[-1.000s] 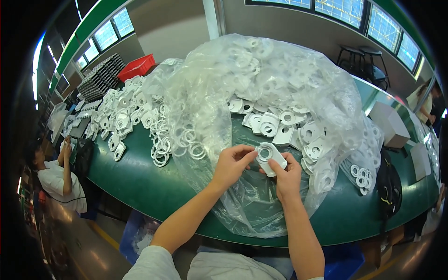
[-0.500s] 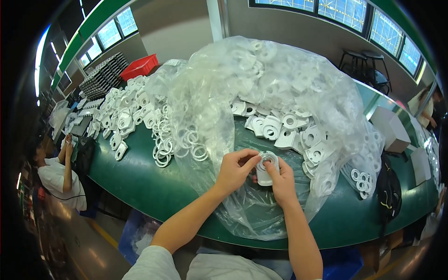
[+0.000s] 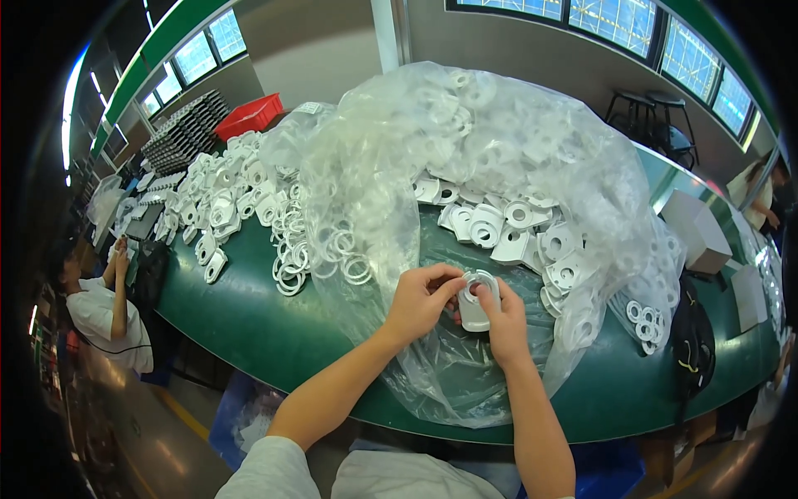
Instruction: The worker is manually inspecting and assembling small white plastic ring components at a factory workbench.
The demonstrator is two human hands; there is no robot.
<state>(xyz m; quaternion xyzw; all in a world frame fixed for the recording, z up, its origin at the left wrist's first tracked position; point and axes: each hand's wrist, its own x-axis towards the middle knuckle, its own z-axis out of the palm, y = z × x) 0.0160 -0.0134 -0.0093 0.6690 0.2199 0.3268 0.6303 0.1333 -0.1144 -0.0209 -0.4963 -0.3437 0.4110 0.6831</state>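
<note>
Between my two hands is a white plastic part [image 3: 474, 316] with a round opening near its top and a flat lower plate. My left hand [image 3: 424, 301] pinches its upper left edge with thumb and forefinger. On the other side my right hand [image 3: 505, 323] grips it, the thumb lying at the round opening. A white ring appears seated around that opening, though the fingers partly cover it. Just beyond my hands, similar white parts [image 3: 485, 226] spill from a large clear plastic bag [image 3: 366, 166], whose film also spreads beneath my hands.
On the green table [image 3: 249, 324], loose white rings [image 3: 291, 279] and more white parts [image 3: 220, 212] lie to the left. Farther back are a red bin [image 3: 249, 116] and stacked grey trays [image 3: 187, 129]. White boxes [image 3: 694, 229] and a black bag [image 3: 692, 333] sit right. A co-worker [image 3: 112, 320] is at far left.
My right thumb has shifted slightly on the round opening, and the white part has tilted a little. Both hands keep nearly the same place.
</note>
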